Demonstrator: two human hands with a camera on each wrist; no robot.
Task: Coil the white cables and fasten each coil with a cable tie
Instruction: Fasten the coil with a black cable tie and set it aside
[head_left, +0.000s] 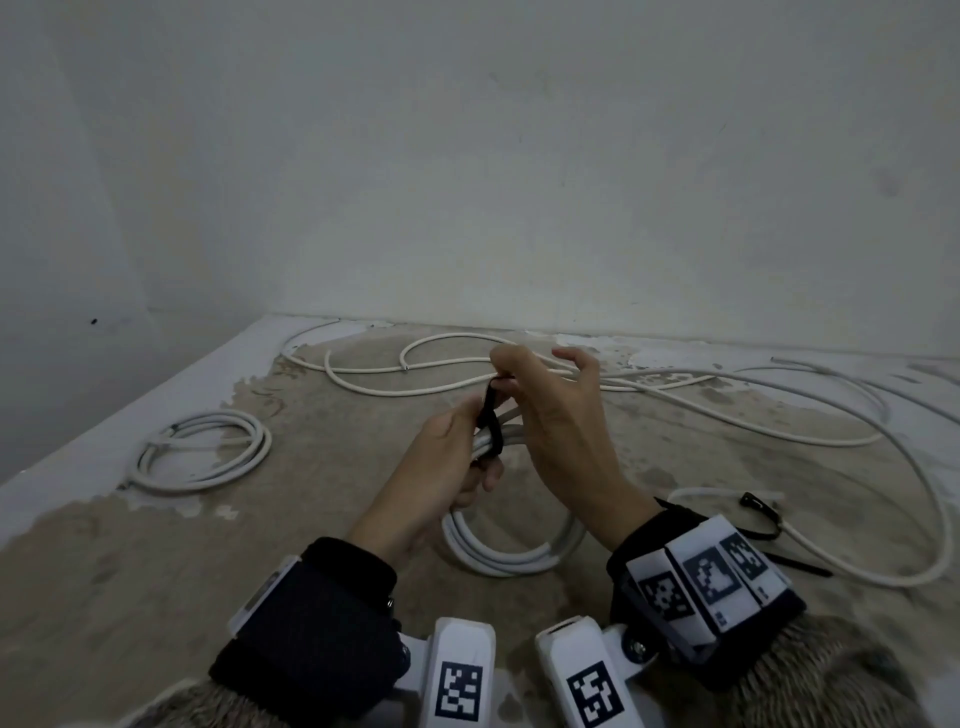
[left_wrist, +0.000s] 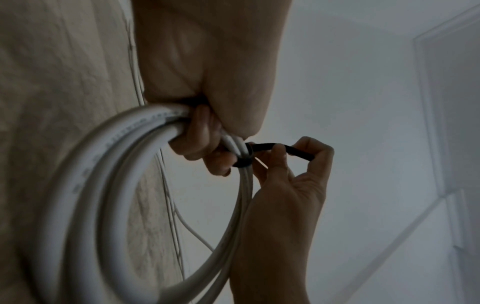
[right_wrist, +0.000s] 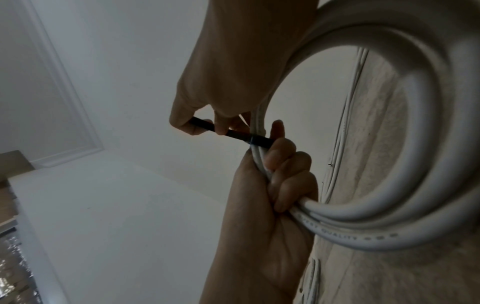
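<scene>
My left hand (head_left: 470, 460) grips the top of a white cable coil (head_left: 514, 556) and holds it up above the table; its loops hang below my hands. A black cable tie (head_left: 491, 431) is looped round the bundled strands just beside my left fingers. With thumb and forefinger my right hand (head_left: 506, 376) pinches the tie's free tail and holds it up and away from the coil. In the left wrist view the tie (left_wrist: 244, 158) circles the strands and its tail runs to the right hand (left_wrist: 291, 151). The right wrist view shows the left hand (right_wrist: 280, 174) wrapped round the coil (right_wrist: 389, 226).
A second white coil (head_left: 202, 449) lies flat on the table at the left. Long loose white cables (head_left: 675, 395) sprawl across the back and right. Spare black cable ties (head_left: 763, 514) lie at the right near my right wrist. A wall closes the back of the worn tabletop (head_left: 130, 571).
</scene>
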